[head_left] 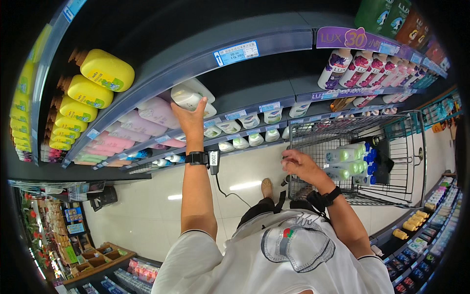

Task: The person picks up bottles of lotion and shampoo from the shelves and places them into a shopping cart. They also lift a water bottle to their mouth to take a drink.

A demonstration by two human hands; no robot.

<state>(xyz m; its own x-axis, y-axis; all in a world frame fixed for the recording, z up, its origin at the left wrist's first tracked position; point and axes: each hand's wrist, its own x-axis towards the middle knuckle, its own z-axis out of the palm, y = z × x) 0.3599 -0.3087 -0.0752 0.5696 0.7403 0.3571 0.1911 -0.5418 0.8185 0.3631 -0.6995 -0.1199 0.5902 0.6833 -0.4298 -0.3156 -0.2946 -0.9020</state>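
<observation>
My left hand (190,119) reaches up to the shelf and has its fingers and thumb around a white bottle (188,93) at the shelf's front edge. Part of the bottle is hidden behind the hand. To its left stand pale pink and lilac bottles (156,111) in a row. My right hand (304,165) is beside the near left rim of a wire shopping cart (416,147), its fingers loosely bent and apart, with nothing seen in them. Inside the cart, several pale green and white bottles with blue caps (346,156) are grouped together.
Yellow bottles (106,69) fill the shelf at the left. Purple, pink and white pump bottles (356,67) line the shelf at the upper right. White bottles (249,121) sit on lower shelves. A black strap with a cable (197,158) is on my left wrist. More stocked shelves (423,235) stand at the lower right.
</observation>
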